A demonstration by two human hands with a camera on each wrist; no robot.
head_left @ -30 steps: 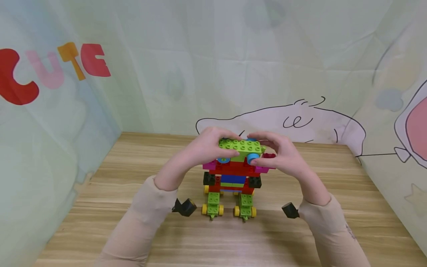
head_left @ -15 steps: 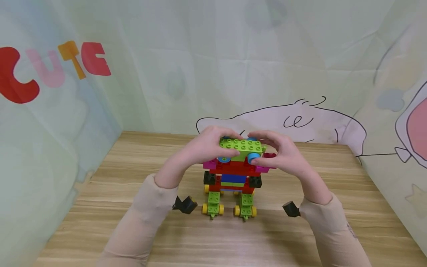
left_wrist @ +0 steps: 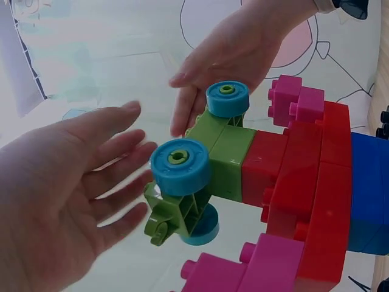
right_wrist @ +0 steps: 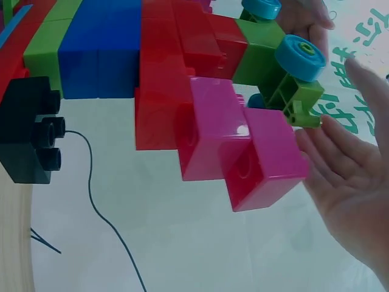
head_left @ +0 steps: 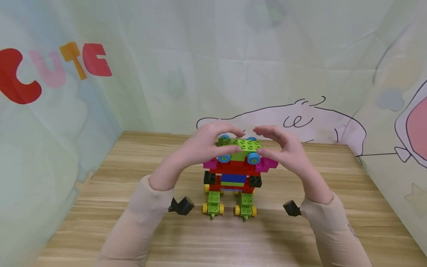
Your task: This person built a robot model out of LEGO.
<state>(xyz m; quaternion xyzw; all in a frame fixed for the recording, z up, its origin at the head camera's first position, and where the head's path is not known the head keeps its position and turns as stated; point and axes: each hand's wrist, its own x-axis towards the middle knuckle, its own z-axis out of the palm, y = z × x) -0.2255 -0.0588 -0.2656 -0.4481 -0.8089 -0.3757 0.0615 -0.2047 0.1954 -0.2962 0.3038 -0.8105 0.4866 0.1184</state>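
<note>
A building-brick figure (head_left: pixel 234 170) stands upright on the table. Two green wheeled pieces (head_left: pixel 213 200) with yellow wheels form its front feet; red, blue and black bricks make the body, with pink bricks (left_wrist: pixel 249 267) at both sides. Across the top lies a green wheeled base (head_left: pixel 248 145) with blue wheels (left_wrist: pixel 180 166). My left hand (head_left: pixel 205 146) hovers round the base's left end, fingers spread and apart from it in the left wrist view. At the other end is my right hand (head_left: pixel 288 150), its fingers straight beside the base's hitch (right_wrist: pixel 302 115); contact there is unclear.
A wood-grain tabletop (head_left: pixel 200 241) carries the figure. Printed cloth walls (head_left: pixel 213 74) rise behind it and on both sides. Small black devices (head_left: pixel 182 206) stick out from the sleeves near each wrist.
Both hands have loosened from the green base: the fingers have lifted and spread away, and the right thumb has left the blue wheel. The figure stays in place.
</note>
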